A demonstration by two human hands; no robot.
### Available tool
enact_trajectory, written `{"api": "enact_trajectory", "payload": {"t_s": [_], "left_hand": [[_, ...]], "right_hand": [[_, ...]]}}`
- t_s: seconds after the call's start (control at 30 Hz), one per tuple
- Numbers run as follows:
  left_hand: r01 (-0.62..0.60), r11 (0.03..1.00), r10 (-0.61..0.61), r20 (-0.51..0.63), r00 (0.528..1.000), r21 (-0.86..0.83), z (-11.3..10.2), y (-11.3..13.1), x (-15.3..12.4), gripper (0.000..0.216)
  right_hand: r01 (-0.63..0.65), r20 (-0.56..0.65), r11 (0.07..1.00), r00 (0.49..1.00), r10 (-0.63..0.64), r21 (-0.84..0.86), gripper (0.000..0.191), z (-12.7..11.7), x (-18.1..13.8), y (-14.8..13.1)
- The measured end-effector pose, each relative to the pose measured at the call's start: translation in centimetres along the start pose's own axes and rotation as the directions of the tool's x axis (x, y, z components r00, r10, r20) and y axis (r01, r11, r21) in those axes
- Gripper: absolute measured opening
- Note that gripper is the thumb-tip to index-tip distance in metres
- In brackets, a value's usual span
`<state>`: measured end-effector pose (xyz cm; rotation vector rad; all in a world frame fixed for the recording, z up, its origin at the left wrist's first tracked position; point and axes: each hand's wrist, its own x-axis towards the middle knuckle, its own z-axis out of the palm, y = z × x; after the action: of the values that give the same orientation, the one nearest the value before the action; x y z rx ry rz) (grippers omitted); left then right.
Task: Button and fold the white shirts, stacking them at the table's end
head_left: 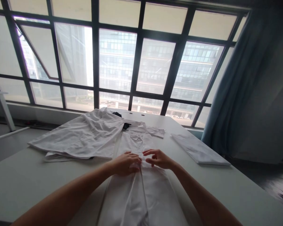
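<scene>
A white shirt (141,188) lies lengthwise on the white table (25,179), collar toward the window. My left hand (126,163) rests on the shirt's front with fingers curled over the fabric near the button strip. My right hand (158,158) hovers just beside it, fingers bent, touching the same strip at mid-chest. Both forearms reach in from the bottom edge. I cannot make out a button between the fingers.
A pile of white garments (82,136) lies at the left back of the table, with a dark item (126,125) at its edge. A folded white garment (199,150) sits at the right. Large windows (118,62) and a blue curtain (228,94) stand behind.
</scene>
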<state>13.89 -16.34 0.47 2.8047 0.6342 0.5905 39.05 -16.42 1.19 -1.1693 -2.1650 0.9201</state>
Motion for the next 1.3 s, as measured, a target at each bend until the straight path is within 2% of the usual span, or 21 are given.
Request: {"api": "enact_trajectory", "payload": {"t_s": [0.07,0.13,0.23,0.3,0.37,0.4,0.43,0.5,0.57,0.6,0.67,0.73,0.8,0.9,1.0,1.13,1.2,1.3], "left_hand": [[-0.038,0.996,0.036,0.023,0.999,0.084,0.9,0.2,0.4,0.026],[-0.009,0.986,0.007,0.010,1.000,0.169,0.9,-0.2,0.7,0.018],[0.071,0.957,-0.077,0.009,0.997,0.282,-0.9,-1.5,0.6,0.038],[0.172,0.932,-0.176,-0.018,0.984,0.318,-3.2,-2.6,-0.3,0.051],[0.336,0.886,-0.325,-0.089,0.942,0.321,-5.9,-3.7,-1.7,0.051],[0.392,0.861,-0.388,-0.080,0.918,0.322,-7.1,-4.3,-2.5,0.048],[0.450,0.832,-0.457,-0.060,0.887,0.325,-8.2,-4.8,-3.2,0.044],[0.548,0.767,-0.589,0.028,0.808,0.334,-9.4,-5.4,-4.3,0.033],[0.590,0.733,-0.650,0.096,0.754,0.338,-9.3,-5.5,-4.6,0.034],[0.581,0.744,-0.641,0.106,0.761,0.331,-8.8,-5.3,-4.4,0.040],[0.500,0.816,-0.541,0.080,0.837,0.289,-7.1,-4.5,-3.6,0.049],[0.370,0.901,-0.394,0.068,0.917,0.226,-5.0,-3.8,-2.5,0.053],[0.258,0.951,-0.276,0.094,0.957,0.168,-3.0,-3.3,-1.6,0.052],[0.192,0.968,-0.209,0.098,0.973,0.163,-0.9,-3.4,-0.8,0.045],[0.207,0.952,-0.223,0.045,0.974,0.223,0.2,-4.0,-0.2,0.037],[0.237,0.943,-0.246,0.012,0.969,0.233,1.0,-4.3,0.7,0.025],[0.232,0.949,-0.238,-0.001,0.971,0.211,1.0,-3.9,1.1,0.017],[0.186,0.969,-0.181,-0.042,0.983,0.164,-0.2,-3.2,1.3,0.012]], "right_hand": [[0.088,0.023,0.992,0.996,-0.086,-0.092,0.051,1.6,0.3,0.0],[0.155,-0.013,0.967,0.987,-0.161,-0.204,0.044,2.6,0.5,-0.1],[0.158,-0.073,0.919,0.978,-0.197,-0.361,0.028,2.3,0.7,-0.1],[0.079,-0.118,0.892,0.982,-0.146,-0.445,0.033,0.6,0.6,0.2],[-0.041,-0.206,0.862,0.976,-0.074,-0.506,0.043,-2.0,0.0,1.1],[-0.112,-0.266,0.843,0.963,-0.039,-0.527,0.043,-3.5,-0.5,1.7],[-0.181,-0.307,0.820,0.952,0.007,-0.543,0.038,-4.9,-1.1,2.3],[-0.349,-0.339,0.756,0.924,0.177,-0.555,0.022,-7.3,-2.3,3.6],[-0.484,-0.362,0.667,0.873,0.326,-0.566,0.013,-8.5,-3.1,4.4],[-0.506,-0.376,0.641,0.862,0.341,-0.577,0.018,-8.5,-3.3,4.4],[-0.431,-0.378,0.665,0.896,0.235,-0.610,0.030,-7.4,-3.1,3.8],[-0.240,-0.304,0.753,0.951,0.056,-0.613,0.038,-5.0,-2.3,2.6],[-0.055,-0.180,0.838,0.982,-0.052,-0.543,0.045,-2.0,-1.3,1.1],[0.101,-0.036,0.875,0.990,-0.134,-0.474,0.054,1.7,0.2,-0.4],[0.163,-0.002,0.852,0.982,-0.189,-0.497,0.051,3.5,1.0,-0.9],[0.136,-0.036,0.850,0.983,-0.178,-0.509,0.042,4.0,1.5,-0.7],[0.106,-0.042,0.857,0.988,-0.148,-0.505,0.032,3.8,1.7,-0.9],[0.128,-0.022,0.891,0.988,-0.153,-0.436,0.011,2.3,1.5,-1.5]]}}
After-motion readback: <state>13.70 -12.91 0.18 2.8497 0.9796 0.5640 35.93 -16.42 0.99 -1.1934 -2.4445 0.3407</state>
